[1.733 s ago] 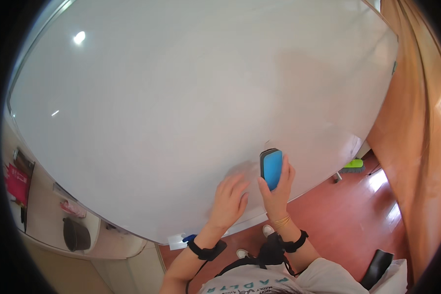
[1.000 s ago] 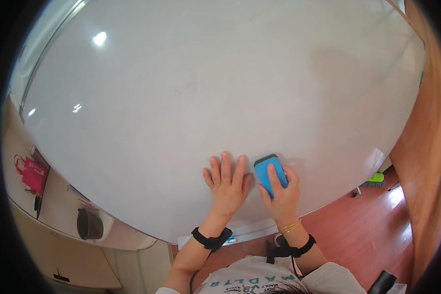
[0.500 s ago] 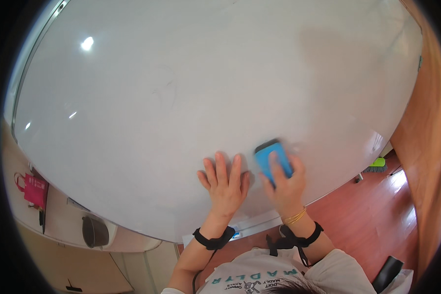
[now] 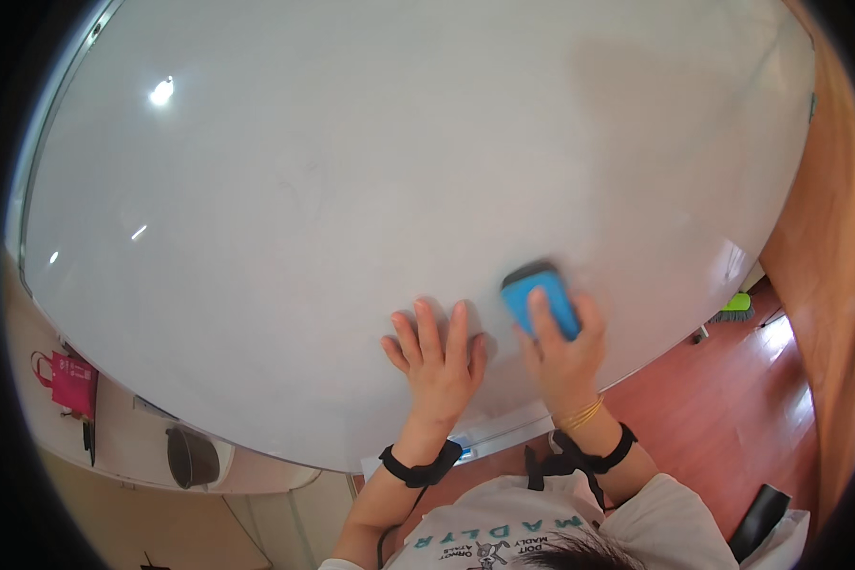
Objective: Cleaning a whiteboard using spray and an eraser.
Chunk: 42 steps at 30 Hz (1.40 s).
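Note:
A large whiteboard [image 4: 351, 190] fills most of the view, with faint smudges left of its middle. My left hand [image 4: 437, 366] lies flat against its lower part, fingers spread and holding nothing. Just to the right, my right hand [image 4: 568, 356] grips a blue whiteboard eraser [image 4: 544, 296] with a dark pad edge. The eraser is pressed to the board and tilted a little to the left at its top; its pad face is hidden. Black straps circle both wrists, and yellow bangles sit on the right one.
A pink bag [image 4: 72, 384] and a dark bin [image 4: 192, 457] are at the lower left. A green-topped brush [image 4: 734, 309] stands on the reddish floor [image 4: 712, 389] at the right, near a wooden panel [image 4: 822, 218]. The board's tray [image 4: 503, 435] runs along its lower edge.
My right hand has shifted slightly to the right with the eraser against the board. My left hand stays in the same place. The view has moved slightly.

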Available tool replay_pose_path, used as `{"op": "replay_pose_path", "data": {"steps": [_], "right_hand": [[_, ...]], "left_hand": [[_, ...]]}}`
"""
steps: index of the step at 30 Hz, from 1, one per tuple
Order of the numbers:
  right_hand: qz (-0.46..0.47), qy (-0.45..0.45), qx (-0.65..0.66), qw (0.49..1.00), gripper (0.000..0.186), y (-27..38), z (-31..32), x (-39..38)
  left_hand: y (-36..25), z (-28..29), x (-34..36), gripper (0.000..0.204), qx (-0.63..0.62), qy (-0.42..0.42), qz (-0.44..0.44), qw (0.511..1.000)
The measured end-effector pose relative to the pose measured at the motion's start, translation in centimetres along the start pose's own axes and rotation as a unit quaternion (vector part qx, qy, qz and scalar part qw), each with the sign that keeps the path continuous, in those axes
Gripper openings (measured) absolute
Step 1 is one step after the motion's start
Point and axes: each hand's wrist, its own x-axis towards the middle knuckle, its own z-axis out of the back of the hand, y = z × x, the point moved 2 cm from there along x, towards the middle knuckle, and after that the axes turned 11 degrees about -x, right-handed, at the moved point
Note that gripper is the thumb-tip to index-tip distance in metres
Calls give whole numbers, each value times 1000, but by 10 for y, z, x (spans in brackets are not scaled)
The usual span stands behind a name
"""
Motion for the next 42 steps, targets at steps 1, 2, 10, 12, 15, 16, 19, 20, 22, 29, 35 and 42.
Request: {"op": "replay_pose_path", "data": {"steps": [1, 2, 10, 12, 15, 16, 19, 20, 22, 29, 35, 42], "right_hand": [[28, 68, 32, 997, 45, 4, -2, -13], [57, 135, 64, 987, 48, 7, -6, -20], [-2, 87, 83, 993, 52, 12, -4, -20], [12, 110, 116, 987, 53, 14, -5, -19], [-22, 74, 107, 991, 55, 9, -5, -9], [-29, 83, 105, 991, 57, 9, -6, -14], [-53, 111, 157, 980, 62, 7, -3, -23], [-70, 129, 210, 967, 66, 4, -2, -25], [-163, 138, 370, 904, 72, 0, 1, -34], [-358, 137, 669, 637, 77, 19, 26, -5], [-421, 180, 665, 591, 65, 27, 32, -8], [-498, 193, 665, 522, 52, 18, 26, -32]], "left_hand": [[1, -1, -2, 55, 11, -3, -2, 1000], [2, -2, -2, 55, 22, -6, -5, 1000], [4, -1, -5, 55, 9, -13, -6, 1000], [4, 0, -5, 54, 7, -19, -7, 1000], [3, 0, -5, 48, -6, -14, 14, 1000], [3, -1, -6, 48, -1, -13, 14, 1000], [3, 0, -5, 50, 3, -13, 4, 1000], [3, 1, -3, 53, 4, -15, -7, 1000], [3, 2, -5, 54, -5, -9, -7, 1000], [6, 17, -25, 44, -305, -45, -83, 948], [-31, 20, -13, 46, -371, -48, -173, 911], [-36, 27, 4, 33, -418, 16, -141, 897]]}}
